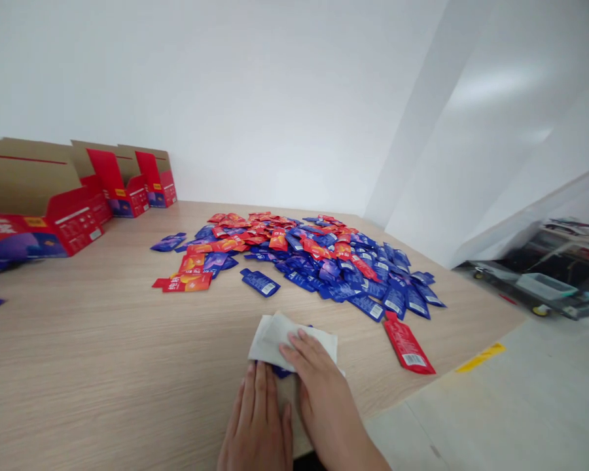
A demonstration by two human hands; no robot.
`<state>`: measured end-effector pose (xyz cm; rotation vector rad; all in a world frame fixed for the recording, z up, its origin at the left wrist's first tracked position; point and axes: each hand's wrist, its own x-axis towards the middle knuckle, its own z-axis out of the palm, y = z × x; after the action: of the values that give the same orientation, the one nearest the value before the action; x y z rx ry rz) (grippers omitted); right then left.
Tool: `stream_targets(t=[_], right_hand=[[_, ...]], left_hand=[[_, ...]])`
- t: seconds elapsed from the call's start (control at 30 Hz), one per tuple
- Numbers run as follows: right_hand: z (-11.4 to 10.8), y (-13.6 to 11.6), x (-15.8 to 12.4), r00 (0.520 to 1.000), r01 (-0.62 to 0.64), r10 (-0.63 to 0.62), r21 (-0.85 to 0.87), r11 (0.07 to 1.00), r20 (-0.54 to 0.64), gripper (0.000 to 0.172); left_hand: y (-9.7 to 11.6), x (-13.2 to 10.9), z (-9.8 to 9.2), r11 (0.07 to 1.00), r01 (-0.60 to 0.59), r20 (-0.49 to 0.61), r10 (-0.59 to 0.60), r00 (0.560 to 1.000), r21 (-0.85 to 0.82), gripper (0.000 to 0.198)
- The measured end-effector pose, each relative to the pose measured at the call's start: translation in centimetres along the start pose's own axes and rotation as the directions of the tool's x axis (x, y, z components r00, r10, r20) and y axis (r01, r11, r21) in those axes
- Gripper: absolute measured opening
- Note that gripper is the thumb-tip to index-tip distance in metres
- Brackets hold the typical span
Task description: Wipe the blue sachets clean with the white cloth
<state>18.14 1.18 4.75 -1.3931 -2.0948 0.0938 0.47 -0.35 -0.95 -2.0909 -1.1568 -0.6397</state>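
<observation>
Right hand (324,386): I rest extended fingers on a folded white cloth (277,330).
Left hand (258,422): straight, fingers together, at its near edge.

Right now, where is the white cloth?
The white cloth lies over a blue packet, below the middle of the head view, under the right hand, with the left hand at its near edge and the packet pile beyond.
</observation>
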Motion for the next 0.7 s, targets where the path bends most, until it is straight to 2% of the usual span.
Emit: stream_targets(t=[0.17, 0.27, 0.37, 0.43, 0.5, 0.6, 0.7], right_hand=[[-3.4, 5.1, -1.5, 0.969, -0.246, 0.242, -0.125, 0.961, -0.051, 0.074], [-4.4, 5.4, -1.5, 0.938, -0.336, 0.324, -0.096, 0.937, -0.127, 0.063], [-2.8, 2.7, -0.9, 0.950, -0.251, 0.248, 0.013, 0.968, -0.189, 0.064], [-0.9, 0.4, -0.3, 0.986, -0.103, 0.111, 0.066, 0.992, -0.125, 0.069], [0.8, -0.9, 0.1, 1.000, 0.003, 0.000, 0.091, 0.996, -0.030, 0.076], [1.2, -0.1, 0.2, 1.000, 0.000, 0.000, 0.056, 0.998, 0.009, 0.083], [-0.6, 3.4, -0.6, 0.994, -0.104, 0.103, -0.033, 0.994, -0.027, 0.084]], left_hand=[[0.6, 0.9, -0.8, 0.999, 0.047, 0.027, -0.047, 0.999, 0.007, 0.057], [0.8, 0.9, -0.9, 0.998, 0.068, 0.043, -0.068, 0.997, 0.020, 0.056], [0.8, 0.8, -0.9, 0.997, 0.066, 0.047, -0.068, 0.997, 0.030, 0.055], [0.7, 0.8, -0.9, 0.999, 0.044, 0.058, -0.045, 0.997, 0.020, 0.055], [0.5, 0.7, -1.0, 1.000, 0.010, 0.070, -0.010, 0.997, -0.003, 0.053], [0.5, 0.8, -1.2, 1.000, 0.020, 0.072, -0.020, 0.997, 0.000, 0.053], [0.8, 0.9, -1.3, 0.998, 0.064, 0.060, -0.065, 0.996, 0.006, 0.056]])
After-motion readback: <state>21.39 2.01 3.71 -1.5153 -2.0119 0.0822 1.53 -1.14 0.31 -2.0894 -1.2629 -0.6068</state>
